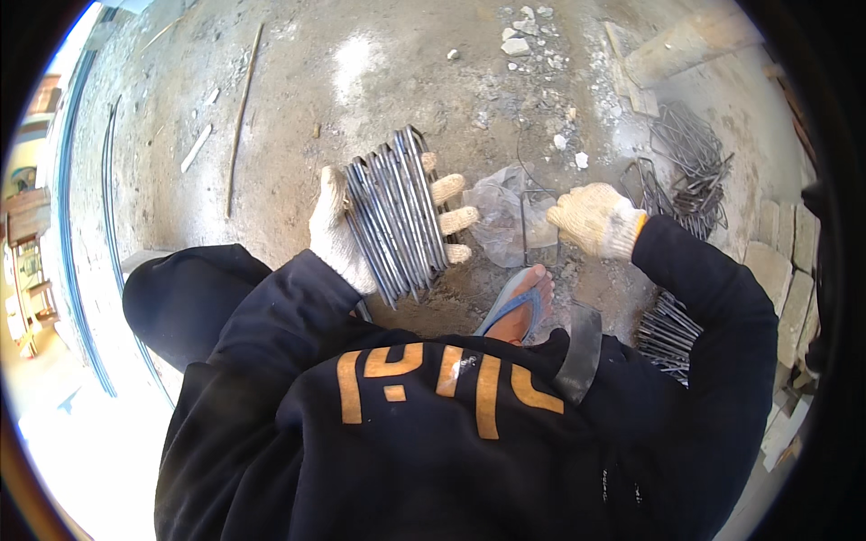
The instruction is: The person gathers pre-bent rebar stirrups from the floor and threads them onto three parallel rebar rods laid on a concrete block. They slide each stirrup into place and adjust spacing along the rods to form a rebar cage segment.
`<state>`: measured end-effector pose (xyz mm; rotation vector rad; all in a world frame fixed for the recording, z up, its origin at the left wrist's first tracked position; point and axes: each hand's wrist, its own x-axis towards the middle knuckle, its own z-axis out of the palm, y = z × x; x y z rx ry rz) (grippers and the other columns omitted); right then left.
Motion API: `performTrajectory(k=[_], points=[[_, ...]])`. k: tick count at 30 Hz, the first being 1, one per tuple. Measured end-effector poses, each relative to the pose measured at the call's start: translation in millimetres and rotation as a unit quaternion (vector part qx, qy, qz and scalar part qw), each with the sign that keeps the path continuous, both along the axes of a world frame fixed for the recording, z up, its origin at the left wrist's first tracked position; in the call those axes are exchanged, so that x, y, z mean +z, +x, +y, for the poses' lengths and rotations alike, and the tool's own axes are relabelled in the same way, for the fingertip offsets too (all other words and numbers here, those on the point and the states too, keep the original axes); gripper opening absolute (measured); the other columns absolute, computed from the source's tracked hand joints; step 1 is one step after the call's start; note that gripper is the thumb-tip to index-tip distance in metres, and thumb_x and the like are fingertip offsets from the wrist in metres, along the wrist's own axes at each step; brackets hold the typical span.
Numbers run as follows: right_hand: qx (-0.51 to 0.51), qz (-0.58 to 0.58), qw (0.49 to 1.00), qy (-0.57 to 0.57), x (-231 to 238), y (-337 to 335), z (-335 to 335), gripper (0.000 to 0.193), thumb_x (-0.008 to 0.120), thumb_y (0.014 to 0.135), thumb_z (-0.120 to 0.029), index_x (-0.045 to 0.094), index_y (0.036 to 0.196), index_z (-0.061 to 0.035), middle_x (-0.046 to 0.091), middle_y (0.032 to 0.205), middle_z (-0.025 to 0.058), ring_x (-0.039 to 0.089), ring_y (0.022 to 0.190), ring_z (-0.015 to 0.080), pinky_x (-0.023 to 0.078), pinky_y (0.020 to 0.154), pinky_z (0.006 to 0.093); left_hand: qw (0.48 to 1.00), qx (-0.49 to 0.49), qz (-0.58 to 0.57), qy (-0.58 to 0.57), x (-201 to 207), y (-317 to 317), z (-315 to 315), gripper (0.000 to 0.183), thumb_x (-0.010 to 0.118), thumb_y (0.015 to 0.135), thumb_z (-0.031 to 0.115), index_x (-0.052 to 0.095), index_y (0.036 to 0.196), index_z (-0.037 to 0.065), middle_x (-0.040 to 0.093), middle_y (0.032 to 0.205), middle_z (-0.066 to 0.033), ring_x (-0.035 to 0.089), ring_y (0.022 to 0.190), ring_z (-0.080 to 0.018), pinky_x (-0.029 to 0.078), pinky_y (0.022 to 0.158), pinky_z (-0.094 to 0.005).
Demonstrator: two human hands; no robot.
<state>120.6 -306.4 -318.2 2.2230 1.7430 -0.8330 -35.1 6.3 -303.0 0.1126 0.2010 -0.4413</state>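
My left hand (338,216), in a cream knit glove, grips a thick stack of bent steel rebar stirrups (397,216). Its fingertips show past the stack's right side, and the thumb is at the left. To the right, my gloved right hand (591,219) is closed on a single rebar stirrup (524,225), whose thin dark bars reach left from the fist. Below that stirrup, a crumpled clear plastic bag (496,221) lies on the ground. My foot in a blue flip-flop (532,302) is just under it.
Tangled stirrups (690,162) are heaped at the far right. Another row of stirrups (666,338) lies beside my right arm. Stacked blocks (785,261) line the right edge. A thin stick (244,122) and long bars (70,225) lie left; rubble (516,45) is scattered at the back.
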Motion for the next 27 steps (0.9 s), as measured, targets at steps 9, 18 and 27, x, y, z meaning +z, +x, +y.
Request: performTrajectory(k=[9, 18, 27], points=[[-0.162, -0.079, 0.983, -0.029, -87, -5, 40, 0.02, 0.057, 0.09, -0.013, 0.065, 0.107, -0.0086, 0.064, 0.109, 0.0165, 0.068, 0.101, 0.0327, 0.055, 0.08, 0.0449, 1.0, -0.014, 0.02, -0.005, 3, -4, -2, 0.095, 0.061, 0.081, 0.075, 0.035, 0.153, 0.019, 0.041, 0.151, -0.0223, 0.04, 0.137, -0.0472, 0.031, 0.111, -0.0684], [-0.114, -0.098, 0.988, -0.022, -96, 8, 32, 0.019, 0.053, 0.092, -0.014, 0.065, 0.104, -0.0056, 0.066, 0.106, 0.0189, 0.069, 0.095, 0.0359, 0.055, 0.076, 0.0474, 0.998, -0.015, 0.025, 0.048, 9, -4, 2, 0.103, 0.025, 0.084, 0.086, 0.032, 0.153, 0.009, 0.035, 0.155, -0.0252, 0.039, 0.138, -0.0481, 0.03, 0.112, -0.0683], [-0.332, -0.074, 0.94, -0.035, -115, 2, 42, 0.027, 0.045, 0.097, -0.02, 0.059, 0.112, -0.0025, 0.065, 0.108, 0.0214, 0.068, 0.098, 0.0393, 0.053, 0.084, 0.0503, 1.0, 0.002, 0.004, 0.014, 0, -9, 8, 0.103, 0.032, 0.085, 0.085, 0.028, 0.155, 0.009, 0.035, 0.154, -0.0261, 0.041, 0.137, -0.047, 0.032, 0.112, -0.0671]])
